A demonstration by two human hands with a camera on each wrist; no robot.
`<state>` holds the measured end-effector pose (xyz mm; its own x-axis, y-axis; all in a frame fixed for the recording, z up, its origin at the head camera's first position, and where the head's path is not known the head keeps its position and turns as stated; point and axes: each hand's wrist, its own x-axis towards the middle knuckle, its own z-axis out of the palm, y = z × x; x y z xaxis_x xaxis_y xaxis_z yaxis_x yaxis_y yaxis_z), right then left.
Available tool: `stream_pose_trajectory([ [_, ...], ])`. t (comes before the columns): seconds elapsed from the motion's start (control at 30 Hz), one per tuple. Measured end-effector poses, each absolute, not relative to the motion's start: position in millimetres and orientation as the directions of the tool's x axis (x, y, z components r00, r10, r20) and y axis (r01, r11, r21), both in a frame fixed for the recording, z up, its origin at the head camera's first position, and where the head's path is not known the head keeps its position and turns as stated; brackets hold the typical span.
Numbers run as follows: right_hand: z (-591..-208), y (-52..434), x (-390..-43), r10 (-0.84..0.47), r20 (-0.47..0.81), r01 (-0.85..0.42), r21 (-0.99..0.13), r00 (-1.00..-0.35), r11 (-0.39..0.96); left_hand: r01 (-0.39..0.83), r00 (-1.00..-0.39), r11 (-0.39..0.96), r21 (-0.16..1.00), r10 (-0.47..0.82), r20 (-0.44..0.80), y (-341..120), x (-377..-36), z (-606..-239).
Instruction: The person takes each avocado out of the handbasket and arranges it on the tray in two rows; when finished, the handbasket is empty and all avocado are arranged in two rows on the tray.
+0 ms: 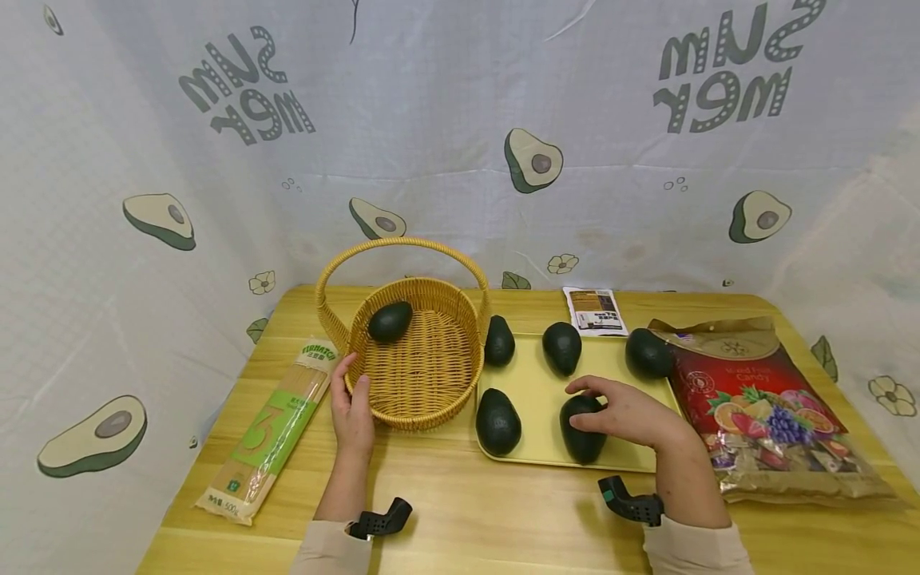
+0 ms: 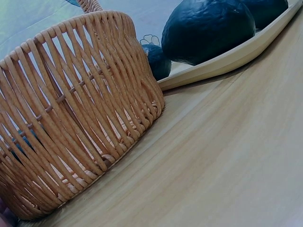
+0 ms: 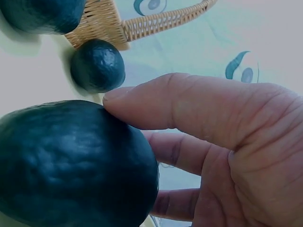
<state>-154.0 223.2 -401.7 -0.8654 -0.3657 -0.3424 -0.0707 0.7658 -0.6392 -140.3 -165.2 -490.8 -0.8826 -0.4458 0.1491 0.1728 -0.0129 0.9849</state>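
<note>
A yellow wicker basket (image 1: 424, 411) with a tall handle stands left of centre, one dark green avocado (image 1: 390, 322) inside it. My left hand (image 1: 352, 415) holds the basket's near-left side, thumb at the rim; in the left wrist view the woven wall (image 2: 80, 99) fills the left part. Right of the basket lies a pale yellow tray (image 1: 535, 407) with several avocados. My right hand (image 1: 632, 411) holds the near-middle avocado (image 1: 584, 443) between thumb and fingers. In the right wrist view, the thumb lies against this avocado (image 3: 75, 165), with fingers partly hidden behind it.
Noodles in a long green-labelled pack (image 1: 269, 431) lie left of the basket. A large bag of mixed fruit candy (image 1: 769, 407) lies right of the tray, against an avocado (image 1: 648, 354). Behind the tray is a small sachet (image 1: 595, 311). A printed curtain (image 1: 446, 120) hangs behind the table.
</note>
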Motion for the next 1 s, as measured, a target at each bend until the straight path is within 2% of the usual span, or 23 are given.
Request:
stream_pose_trajectory([
  [0.33, -405.2, 222.1, -153.9, -0.334, -0.312, -0.058, -0.648, -0.89, 0.76, 0.155, -0.883, -0.013, 0.988, -0.449, 0.132, -165.2, -139.7, -490.2],
  [1.0, -405.0, 216.9, -153.8, -0.374, -0.349, -0.046, -0.676, -0.859, 0.736, 0.16, -0.885, 0.004, 0.987, -0.442, 0.145, -165.5, -138.5, -491.4],
])
